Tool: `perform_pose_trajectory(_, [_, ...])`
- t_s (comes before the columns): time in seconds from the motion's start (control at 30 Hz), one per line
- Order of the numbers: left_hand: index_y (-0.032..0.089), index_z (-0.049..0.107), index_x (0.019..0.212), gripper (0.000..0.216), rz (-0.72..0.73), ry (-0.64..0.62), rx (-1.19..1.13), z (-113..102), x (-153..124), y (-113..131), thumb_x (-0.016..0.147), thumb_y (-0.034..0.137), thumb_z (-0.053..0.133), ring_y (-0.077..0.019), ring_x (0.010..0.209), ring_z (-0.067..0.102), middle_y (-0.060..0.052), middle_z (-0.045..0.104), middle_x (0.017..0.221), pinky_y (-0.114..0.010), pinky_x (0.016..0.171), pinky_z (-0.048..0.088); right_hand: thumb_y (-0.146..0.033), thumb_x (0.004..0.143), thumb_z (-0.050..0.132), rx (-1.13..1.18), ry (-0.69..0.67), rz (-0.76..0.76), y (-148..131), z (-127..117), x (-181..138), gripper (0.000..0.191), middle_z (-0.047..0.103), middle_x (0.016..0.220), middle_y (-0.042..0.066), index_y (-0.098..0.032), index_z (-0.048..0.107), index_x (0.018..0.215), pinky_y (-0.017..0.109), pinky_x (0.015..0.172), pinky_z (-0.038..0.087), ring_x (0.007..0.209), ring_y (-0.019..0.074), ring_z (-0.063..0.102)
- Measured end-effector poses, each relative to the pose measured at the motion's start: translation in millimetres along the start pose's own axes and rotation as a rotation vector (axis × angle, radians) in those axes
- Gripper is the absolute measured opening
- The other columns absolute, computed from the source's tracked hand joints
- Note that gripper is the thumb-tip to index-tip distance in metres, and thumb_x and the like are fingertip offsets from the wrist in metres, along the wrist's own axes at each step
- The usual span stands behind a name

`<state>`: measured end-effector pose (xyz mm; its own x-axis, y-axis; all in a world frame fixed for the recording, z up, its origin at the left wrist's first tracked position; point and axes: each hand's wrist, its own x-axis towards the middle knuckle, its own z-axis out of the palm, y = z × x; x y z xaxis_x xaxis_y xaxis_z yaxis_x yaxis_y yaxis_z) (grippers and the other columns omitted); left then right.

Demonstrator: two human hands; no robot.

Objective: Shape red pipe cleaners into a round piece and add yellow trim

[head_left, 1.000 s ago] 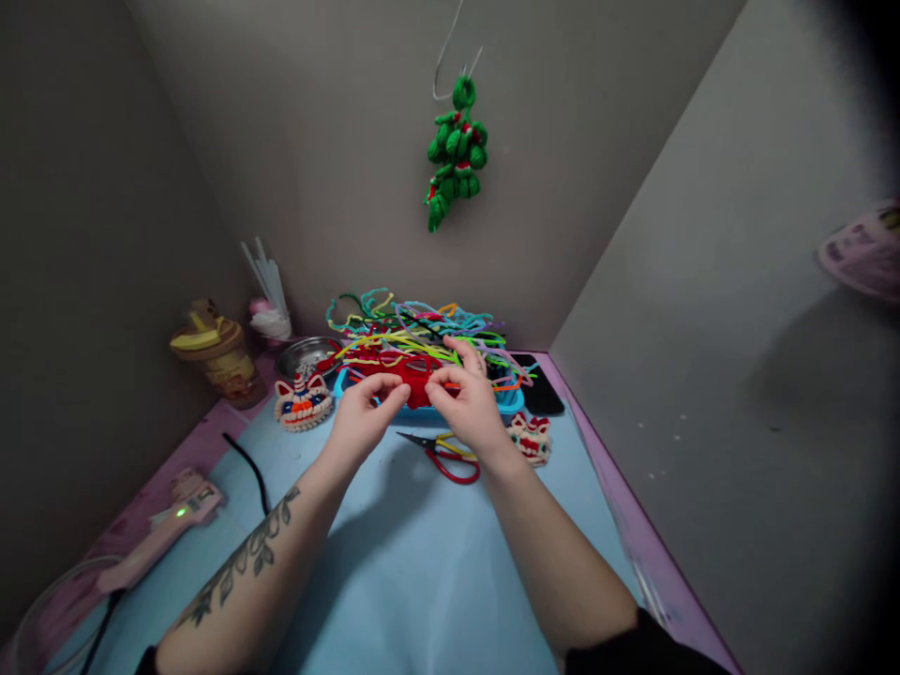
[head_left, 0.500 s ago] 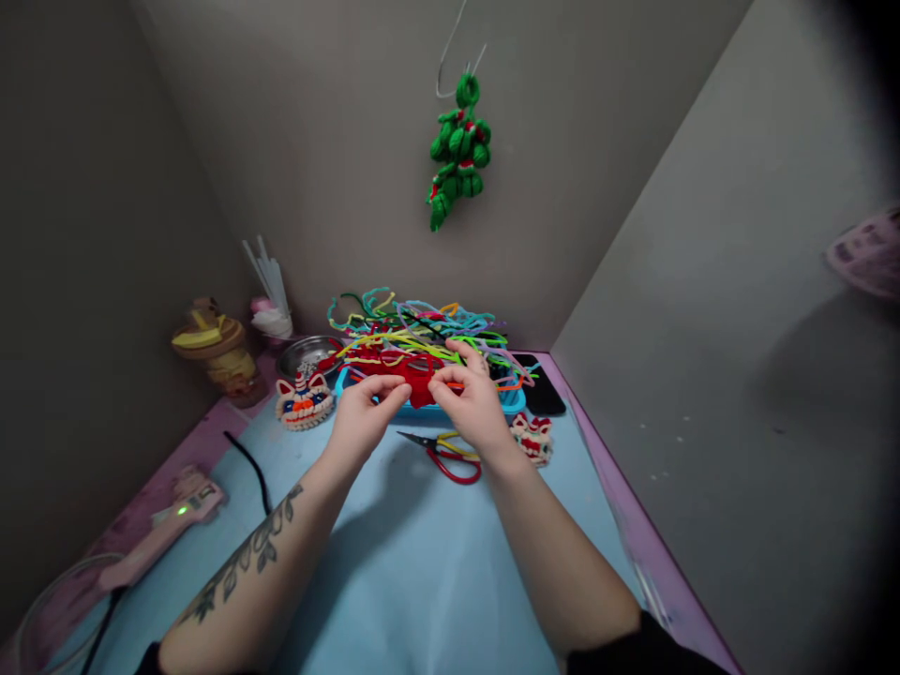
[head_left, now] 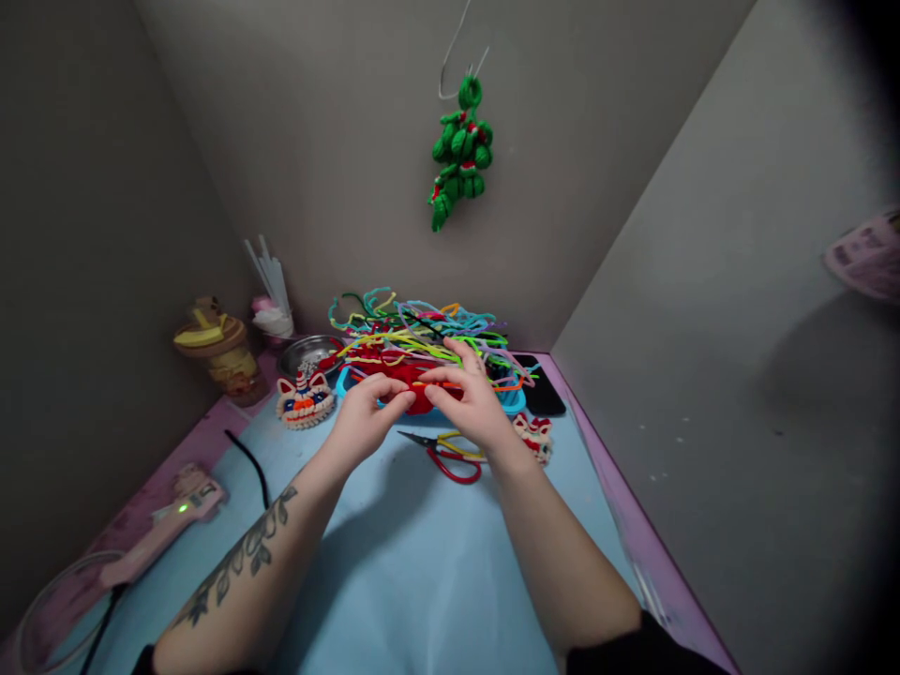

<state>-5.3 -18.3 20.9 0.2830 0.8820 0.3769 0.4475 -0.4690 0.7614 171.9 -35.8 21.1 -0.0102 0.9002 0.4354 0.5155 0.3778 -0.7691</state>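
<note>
One bare left hand (head_left: 369, 412) plus one bare right hand (head_left: 468, 398) are making two. One soft red piece (head_left: 420, 403) is showing between them. One red-and-yellow-handled pair of scissors (head_left: 430, 444) is lying near. Two beige cord animal faces (head_left: 305, 407) are flanking, one left, one right. One blue plastic tray (head_left: 517, 401), one round steel bowl (head_left: 293, 355), one flat black phone (head_left: 547, 390) are sitting far. One green yarn ornament (head_left: 460, 145) is hanging.

No readable text, no legible labels, numbers
</note>
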Motion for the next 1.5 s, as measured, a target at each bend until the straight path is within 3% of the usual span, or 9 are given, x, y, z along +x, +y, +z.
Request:
perform_pose_trajectory(0.13, [0.019, 0.07, 0.074, 0.017, 0.062, -0.005, 0.057, 0.0, -1.1, 1.8, 0.079, 0.032, 0.06, -0.0163, 0.071, 0.058, -0.003, 0.064, 0.073, -0.029, 0.068, 0.044, -0.026, 0.076, 0.064, -0.051, -0.045, 0.001, -2.6, 0.1, -0.4, 0.01, 0.036, 0.149, 0.005, -0.022, 0.07, 0.07, 0.05, 0.116, 0.016, 0.145, 0.0291, 0.014])
perform_pose_trajectory(0.4, [0.018, 0.074, 0.078, 0.016, 0.061, 0.036, 0.057, -0.7, -1.8, -1.0, 0.079, 0.029, 0.062, -0.0158, 0.07, 0.059, -0.004, 0.069, 0.074, -0.028, 0.067, 0.044, -0.022, 0.074, 0.063, 0.001, 0.082, 0.04, 2.8, 5.5, 0.8, 0.013, 0.05, 0.136, 0.007, -0.02, 0.065, 0.061, 0.046, 0.111, 0.025, 0.134, 0.0273, 0.035])
perform_pose_trajectory(0.67, [0.017, 0.074, 0.086, 0.02, -0.067, 0.013, -0.02, 1.6, -0.6, -0.5, 0.076, 0.033, 0.066, -0.017, 0.071, 0.061, -0.004, 0.071, 0.079, -0.028, 0.067, 0.044, -0.027, 0.076, 0.06, 0.112, 0.068, 0.11, 2.9, 8.7, 1.2, 0.017, 0.05, 0.131, 0.009, -0.019, 0.064, 0.061, 0.041, 0.105, 0.033, 0.126, 0.0259, 0.045])
perform_pose_trajectory(0.87, [0.018, 0.071, 0.08, 0.018, 0.071, 0.049, 0.053, 0.5, -0.2, -0.2, 0.082, 0.032, 0.06, -0.0167, 0.078, 0.058, -0.004, 0.065, 0.079, -0.028, 0.072, 0.043, -0.028, 0.076, 0.061, 0.102, 0.068, 0.1, 1.2, 7.5, 1.4, 0.017, 0.05, 0.13, 0.01, -0.02, 0.064, 0.061, 0.042, 0.105, 0.031, 0.127, 0.0262, 0.043])
perform_pose_trajectory(1.13, [0.018, 0.071, 0.08, 0.014, 0.09, 0.08, 0.053, 7.6, -3.4, -1.8, 0.076, 0.031, 0.068, -0.0159, 0.075, 0.059, -0.003, 0.064, 0.078, -0.028, 0.07, 0.044, -0.026, 0.077, 0.059, 0.087, 0.069, 0.064, 2.4, 10.0, 0.1, 0.017, 0.05, 0.129, 0.008, -0.02, 0.063, 0.062, 0.042, 0.106, 0.03, 0.128, 0.025, 0.042])
perform_pose_trajectory(1.5, [0.018, 0.068, 0.072, 0.011, 0.204, 0.144, 0.114, 10.3, -6.5, 1.5, 0.08, 0.025, 0.063, -0.0144, 0.07, 0.055, -0.002, 0.06, 0.071, -0.027, 0.066, 0.042, -0.028, 0.077, 0.059, 0.176, 0.074, 0.116, -3.3, 14.3, -1.6, 0.018, 0.052, 0.126, 0.009, -0.02, 0.061, 0.061, 0.039, 0.106, 0.032, 0.126, 0.0238, 0.045])
